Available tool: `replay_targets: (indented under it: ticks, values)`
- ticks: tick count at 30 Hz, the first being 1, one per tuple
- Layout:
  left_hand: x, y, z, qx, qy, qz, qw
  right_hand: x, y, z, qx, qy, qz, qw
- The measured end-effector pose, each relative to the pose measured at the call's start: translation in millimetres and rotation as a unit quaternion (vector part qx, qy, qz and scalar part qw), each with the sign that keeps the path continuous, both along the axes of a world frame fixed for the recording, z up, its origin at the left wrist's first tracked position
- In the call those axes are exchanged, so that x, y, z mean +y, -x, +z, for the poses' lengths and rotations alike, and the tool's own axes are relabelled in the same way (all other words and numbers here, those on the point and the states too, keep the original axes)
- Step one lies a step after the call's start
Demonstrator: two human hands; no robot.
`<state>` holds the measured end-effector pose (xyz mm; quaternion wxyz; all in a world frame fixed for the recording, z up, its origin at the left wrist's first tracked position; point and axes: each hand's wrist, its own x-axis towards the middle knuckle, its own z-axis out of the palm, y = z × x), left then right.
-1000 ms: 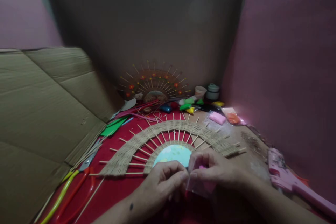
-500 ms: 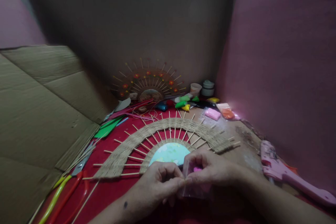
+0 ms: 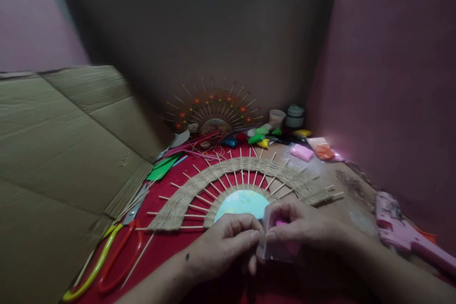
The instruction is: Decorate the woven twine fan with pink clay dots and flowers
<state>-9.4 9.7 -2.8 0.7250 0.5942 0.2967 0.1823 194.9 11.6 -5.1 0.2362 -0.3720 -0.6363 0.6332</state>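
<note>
Head view: from where I'm standing, right hand (image 3: 302,225) has a closed thumb-and-finger pinch on a clear plastic bag (image 3: 272,248) with a pink lump (image 3: 281,223) inside. Left hand (image 3: 230,243) has fingertips curled in at bag's left edge; can't tell if they grip it. Bag sits between the hands, just nearer than the woven half-round fan (image 3: 245,165). Scissors (image 3: 107,250) left, pink glue gun (image 3: 395,233) right.

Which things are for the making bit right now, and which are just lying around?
Seem part of the job:
- clear packet with pink inside, in the right hand, left hand at its edge
- woven fan, just beyond

Seem just lying about now:
- scissors
- pink glue gun
- cardboard
- green sheet
</note>
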Motion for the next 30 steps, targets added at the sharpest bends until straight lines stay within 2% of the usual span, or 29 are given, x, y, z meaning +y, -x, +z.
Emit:
replay_targets:
  ticks: [4,14,21,30]
  values:
    - [0.4,0.5,-2.1,0.014,0.008,0.014,1.0,-1.1,0.0,2.4,0.01,0.017,0.003,1.0]
    - [2.5,1.1,-1.3,0.04,-0.039,0.033,0.998,-1.7,1.8,4.3,0.033,0.026,0.008,0.999]
    - [3.5,1.0,2.1,0.029,-0.032,0.06,0.997,-0.6,-0.6,1.6,0.095,-0.008,-0.047,0.994]
    - [0.7,-0.1,5.9,0.041,-0.03,0.068,0.996,-2.6,-1.7,2.0,0.055,0.006,-0.066,0.996]
